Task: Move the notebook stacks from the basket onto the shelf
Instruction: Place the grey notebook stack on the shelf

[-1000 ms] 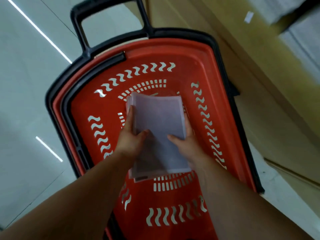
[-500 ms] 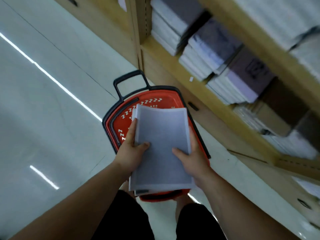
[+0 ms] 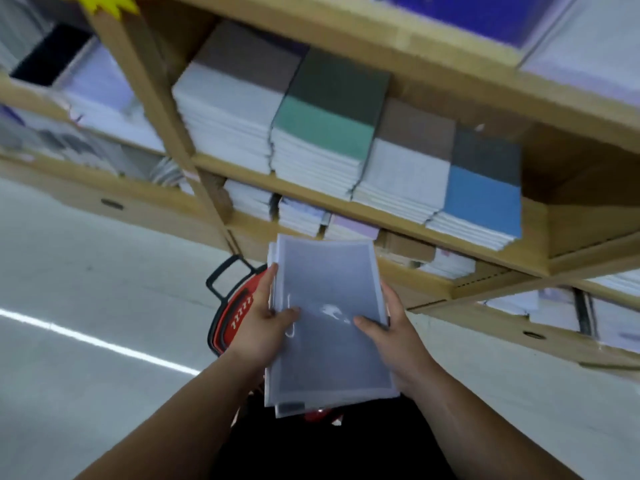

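Both hands are on the notebook stack (image 3: 329, 320), which is up in the air in front of the shelf (image 3: 408, 226), above the red basket (image 3: 237, 318) and not resting on anything. The left hand (image 3: 263, 327) grips the left edge, thumb lying across the top cover and fingers (image 3: 268, 282) running up along the side; the right hand (image 3: 394, 330) clamps the right edge the same way, thumb on top, the rest of its fingers tucked under or behind where I can't see them. The stack looks wrapped in cloudy translucent plastic with a bit of glare in the middle, so the cover underneath just reads as grey, no print legible. A couple of lower notebooks peek out at the bottom near edge, can't count how many are in there. The basket is mostly hidden behind the stack and the left forearm, only its black handle (image 3: 225, 275) and a slice of the red rim with white slots show, so I can't tell what's in it. On the shelf there's a row of piles with brown, green and blue covers (image 3: 481, 199), all pretty blurred. The lower shelf's piles are partly blocked by the held stack. Top left there's a yellow starburst tag (image 3: 104, 3), cut off by the frame edge.
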`<state>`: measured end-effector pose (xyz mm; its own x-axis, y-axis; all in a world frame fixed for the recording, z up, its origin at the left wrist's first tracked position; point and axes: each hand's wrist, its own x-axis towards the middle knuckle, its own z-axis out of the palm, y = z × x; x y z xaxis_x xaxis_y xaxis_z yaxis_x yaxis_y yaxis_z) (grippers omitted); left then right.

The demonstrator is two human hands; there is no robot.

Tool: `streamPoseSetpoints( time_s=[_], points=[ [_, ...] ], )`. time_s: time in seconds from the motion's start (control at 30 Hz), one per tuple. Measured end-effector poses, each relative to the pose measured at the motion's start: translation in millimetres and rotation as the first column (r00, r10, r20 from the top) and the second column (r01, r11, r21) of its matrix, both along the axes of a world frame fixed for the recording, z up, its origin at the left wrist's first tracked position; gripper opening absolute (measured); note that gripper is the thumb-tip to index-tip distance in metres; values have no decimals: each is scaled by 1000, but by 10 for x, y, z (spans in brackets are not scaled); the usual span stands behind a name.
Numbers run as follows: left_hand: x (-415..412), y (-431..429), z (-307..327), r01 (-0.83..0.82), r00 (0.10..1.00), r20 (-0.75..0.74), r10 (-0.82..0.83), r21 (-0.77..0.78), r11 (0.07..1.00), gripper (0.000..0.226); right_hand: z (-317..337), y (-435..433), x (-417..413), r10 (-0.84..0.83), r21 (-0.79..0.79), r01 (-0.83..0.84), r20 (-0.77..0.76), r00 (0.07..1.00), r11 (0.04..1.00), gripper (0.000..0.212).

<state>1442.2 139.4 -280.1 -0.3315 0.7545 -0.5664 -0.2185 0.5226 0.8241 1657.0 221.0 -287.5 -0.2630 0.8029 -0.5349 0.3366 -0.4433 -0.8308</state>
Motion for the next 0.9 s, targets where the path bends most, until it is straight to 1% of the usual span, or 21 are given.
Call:
streamPoseSetpoints(
  time_s=[0.1,0.17,0.23,0.37,0.53,0.73,0.83,0.9],
  points=[
    [105,330,245,100,994,-51,-100,-7,995,77,167,204,178,-62,1,62,-61,996,998,71],
    [210,568,393,143,989,-47,-142,17,990,75,258,406,283,-102,7,103,-88,991,995,74],
    [324,810,463,149,988,-45,-147,52,987,75,319,609,402,-141,28,145,-115,983,989,77],
    [581,1248,585,206,978,-53,-201,102,973,73,526,940,746,-119,119,138,-149,982,983,77],
    [811,1652,695,272,962,-44,-269,97,957,80,694,1242,1133,-150,153,172,-147,978,973,77],
    [842,2221,811,261,962,-120,-247,125,957,76,703,1641,1019,-192,206,230,-187,963,951,78],
    [655,2659,756,334,934,-176,-311,121,935,76,653,1904,835,-237,212,282,-214,948,936,74],
    [527,2916,727,366,919,-197,-342,101,925,67,594,2143,696,-255,231,300,-207,945,925,66]
  ],
)
